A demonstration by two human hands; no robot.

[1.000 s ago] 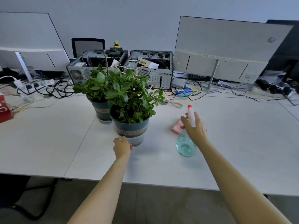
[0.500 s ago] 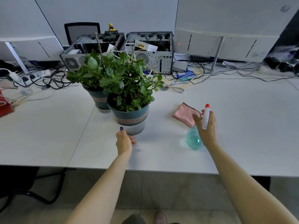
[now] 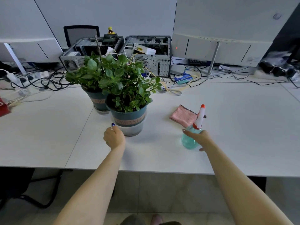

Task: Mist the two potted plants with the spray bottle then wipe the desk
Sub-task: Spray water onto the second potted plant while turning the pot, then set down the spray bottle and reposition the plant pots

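Observation:
Two leafy green plants stand in teal pots on the white desk [image 3: 243, 127]. The near pot [image 3: 129, 117] sits in a clear saucer, and the far pot [image 3: 96, 99] is just behind it to the left. My left hand [image 3: 114, 137] presses against the near pot's lower left side, fingers curled and thumb up on the pot wall. A teal spray bottle [image 3: 189, 140] with a white and red nozzle stands upright on the desk to the right. My right hand [image 3: 198, 138] wraps its round body. A pink cloth [image 3: 182, 116] lies flat just behind the bottle.
Two open computer cases [image 3: 146, 56] stand behind the plants, with tangled cables [image 3: 40, 80] around them. Monitor backs rise at the back right [image 3: 219, 46] and back left [image 3: 24, 46]. A red object [image 3: 4, 108] lies at the left edge. The desk's front edge [image 3: 146, 169] is close to me.
My right hand slid from the bottle's neck and nozzle down onto its round body, and the bottle shifted right, away from the plant. My left hand stayed at the near pot.

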